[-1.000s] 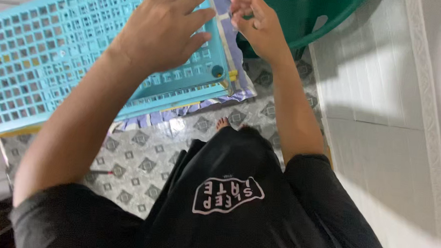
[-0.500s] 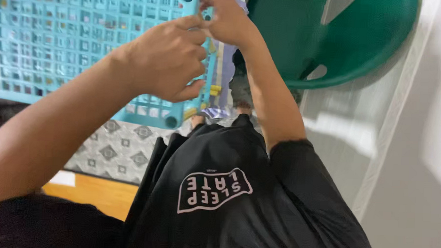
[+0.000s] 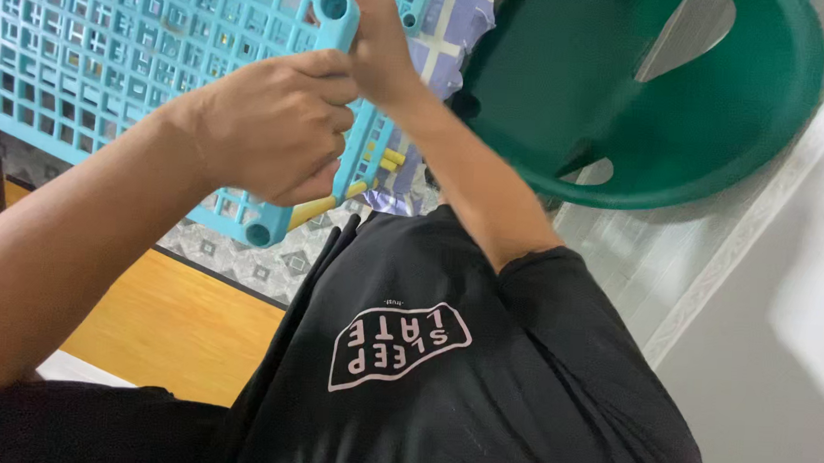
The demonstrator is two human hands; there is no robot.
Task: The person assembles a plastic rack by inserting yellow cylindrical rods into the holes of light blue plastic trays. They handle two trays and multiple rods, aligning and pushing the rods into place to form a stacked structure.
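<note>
At one turquoise lattice panel (image 3: 114,52), two hands: left hand (image 3: 273,128), right hand (image 3: 378,45).

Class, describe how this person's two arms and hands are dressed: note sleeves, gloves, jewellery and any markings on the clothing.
Both hands, the left hand and the right hand, are bare: no gloves, rings or watch visible. The forearms are uncovered too. A short black sleeve ends near the right elbow. It belongs to a black shirt bearing a white printed patch with lettering.
</note>
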